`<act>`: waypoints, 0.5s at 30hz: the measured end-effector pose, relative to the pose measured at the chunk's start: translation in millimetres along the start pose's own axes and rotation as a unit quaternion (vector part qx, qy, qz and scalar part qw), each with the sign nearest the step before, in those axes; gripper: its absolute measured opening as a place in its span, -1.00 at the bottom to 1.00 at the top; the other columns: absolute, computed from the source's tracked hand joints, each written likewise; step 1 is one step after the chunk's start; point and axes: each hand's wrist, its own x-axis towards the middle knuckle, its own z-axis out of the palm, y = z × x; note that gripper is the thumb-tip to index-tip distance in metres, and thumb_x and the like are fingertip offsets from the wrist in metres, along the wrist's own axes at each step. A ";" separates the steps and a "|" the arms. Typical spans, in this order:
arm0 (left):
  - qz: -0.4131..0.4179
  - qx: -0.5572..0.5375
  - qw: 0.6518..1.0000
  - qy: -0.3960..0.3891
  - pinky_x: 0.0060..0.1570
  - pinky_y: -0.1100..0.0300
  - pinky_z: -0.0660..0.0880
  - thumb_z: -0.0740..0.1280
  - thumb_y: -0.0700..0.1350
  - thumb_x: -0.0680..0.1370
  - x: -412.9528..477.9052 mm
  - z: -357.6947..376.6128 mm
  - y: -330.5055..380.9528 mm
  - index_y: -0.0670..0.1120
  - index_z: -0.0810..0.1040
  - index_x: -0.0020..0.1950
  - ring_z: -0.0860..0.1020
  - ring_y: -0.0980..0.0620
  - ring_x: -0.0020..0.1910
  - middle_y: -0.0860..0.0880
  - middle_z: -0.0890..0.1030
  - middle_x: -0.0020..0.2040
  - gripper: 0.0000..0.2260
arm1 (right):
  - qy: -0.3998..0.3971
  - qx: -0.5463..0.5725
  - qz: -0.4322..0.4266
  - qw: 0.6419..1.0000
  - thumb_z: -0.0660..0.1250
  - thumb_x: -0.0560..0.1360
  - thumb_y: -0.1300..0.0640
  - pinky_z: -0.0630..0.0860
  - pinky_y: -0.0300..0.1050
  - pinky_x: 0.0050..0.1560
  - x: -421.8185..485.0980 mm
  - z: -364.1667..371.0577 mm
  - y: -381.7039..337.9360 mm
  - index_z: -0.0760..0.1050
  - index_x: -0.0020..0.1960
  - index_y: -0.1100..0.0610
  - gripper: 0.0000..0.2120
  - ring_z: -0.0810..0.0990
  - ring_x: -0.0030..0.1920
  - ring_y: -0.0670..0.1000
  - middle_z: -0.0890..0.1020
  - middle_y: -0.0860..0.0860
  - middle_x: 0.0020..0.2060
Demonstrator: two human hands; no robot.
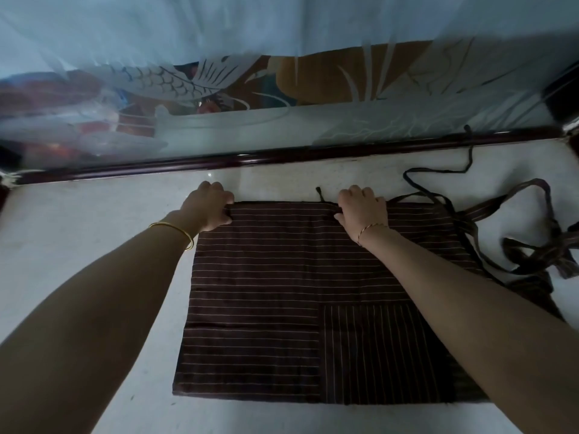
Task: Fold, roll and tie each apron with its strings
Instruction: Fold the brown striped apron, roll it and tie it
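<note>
Both hands are at the far edge of the dark brown, thin-striped cloth apron (266, 292), which lies folded flat on the white marble-like tabletop (94, 230). The left hand (208, 209) pinches the far-left corner, and the right hand (363, 211) curls its fingers over the same edge further along. The apron's dark strings (507, 245) lie tangled loose off to the right.

Matt woven cloth apron (266, 292) with thin pale stripes, limp cloth strings (513, 242), smooth pale stone-like counter (94, 220), glossy dark wooden rail (282, 156), frosted etched glass panel (219, 89), shiny metal bangle (175, 230)
</note>
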 end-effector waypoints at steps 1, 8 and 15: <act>0.006 0.001 1.000 -0.012 0.14 0.03 0.41 0.41 -0.04 0.49 1.8 -1.1 -1.6 -0.08 0.49 0.28 0.36 -0.14 0.22 -0.13 0.48 0.18 -0.62 | -0.005 0.000 0.002 1.000 0.22 0.58 0.01 0.39 0.04 0.12 1.7 -1.6 -0.5 0.40 0.21 0.15 -0.72 0.41 0.17 0.12 0.44 0.08 0.15; -0.008 -0.106 0.994 -0.027 -0.06 0.13 0.45 0.45 -0.12 0.45 5.3 -2.2 -6.5 -0.19 0.52 0.10 0.47 -0.14 -0.03 -0.11 0.41 -0.02 -0.72 | -0.037 -0.010 0.005 0.999 0.27 0.54 0.26 0.41 -0.06 0.02 12.9 -9.4 4.1 0.43 0.17 0.21 -0.80 0.44 0.13 0.12 0.47 0.12 0.09; -0.165 -0.386 0.908 -0.012 -0.01 0.12 0.46 0.49 -0.22 0.41 -0.8 -1.3 -4.1 -0.23 0.45 0.14 0.47 -0.11 -0.02 -0.15 0.50 0.00 -0.63 | -0.017 0.007 0.017 1.000 0.20 0.49 0.43 0.42 -0.09 -0.03 11.0 -8.2 -0.8 0.43 0.10 0.24 -0.76 0.43 0.10 0.13 0.48 0.15 0.03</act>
